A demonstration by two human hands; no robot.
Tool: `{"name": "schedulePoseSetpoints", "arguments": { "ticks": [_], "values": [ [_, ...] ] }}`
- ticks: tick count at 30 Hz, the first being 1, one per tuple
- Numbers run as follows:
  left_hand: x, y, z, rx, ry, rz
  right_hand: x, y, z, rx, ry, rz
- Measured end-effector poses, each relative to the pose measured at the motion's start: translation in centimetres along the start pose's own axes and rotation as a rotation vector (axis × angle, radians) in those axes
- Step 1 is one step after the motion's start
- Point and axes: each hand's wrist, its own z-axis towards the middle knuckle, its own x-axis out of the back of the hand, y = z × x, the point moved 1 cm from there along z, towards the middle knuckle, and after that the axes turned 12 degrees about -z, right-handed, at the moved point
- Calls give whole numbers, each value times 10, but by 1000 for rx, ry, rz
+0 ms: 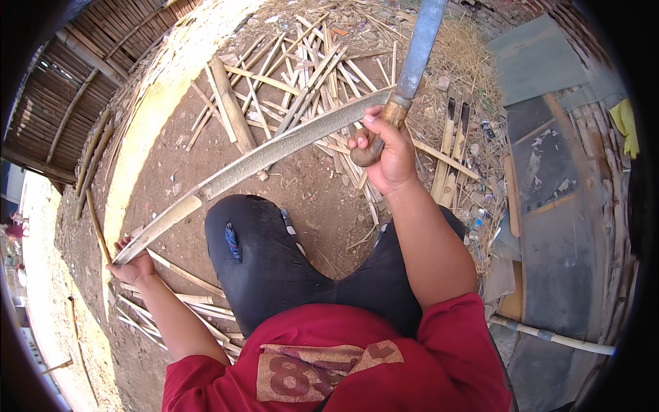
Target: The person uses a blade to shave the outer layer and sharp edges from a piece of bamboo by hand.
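Over on the far left, a slatted wall [41, 103] leaned into the corner, and just inside it came the left hand [134, 264], reached well out from the body with the forearm slanting up and outward from a red sleeve [195, 381]. Its palm was turned up, fingers curled part-way around the near end of a long split bamboo piece [274, 149]. Below that arm, loose pale strips [185, 276] lay on the bare ground [165, 158]. Up and across went the bamboo piece, its hollow face showing, passing above the dark-trousered knees [254, 268] and slanting away to the upper right. Beyond it, a criss-crossed pile of cut sticks [264, 79] spread over the dirt, a thicker pole [233, 110] at its left side. Then the right hand [390, 151], raised high, elbow bent, forearm tilting up and inward: it was closed about the wooden handle of a knife [420, 55], thumb laid along the grip, the broad blade pointing up and away. The bamboo's far end ran right beside those fingers; whether they touched it, you couldn't tell. Further right came dry straw [467, 55], then dark panels [563, 226], and at the edge a yellow-green cloth [623, 127].
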Motion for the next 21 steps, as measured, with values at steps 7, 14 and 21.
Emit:
{"name": "schedulePoseSetpoints", "arguments": {
  "ticks": [7,14,21],
  "values": [
    [-149,100,2,-29,-512,-249,9,41,33,-296,19,49],
    [-207,130,-10,-233,-615,-36,27,80,32,-583,114,-337],
    [-226,39,-58,-627,-310,384,20,97,39,-682,13,-636]
  ]
}}
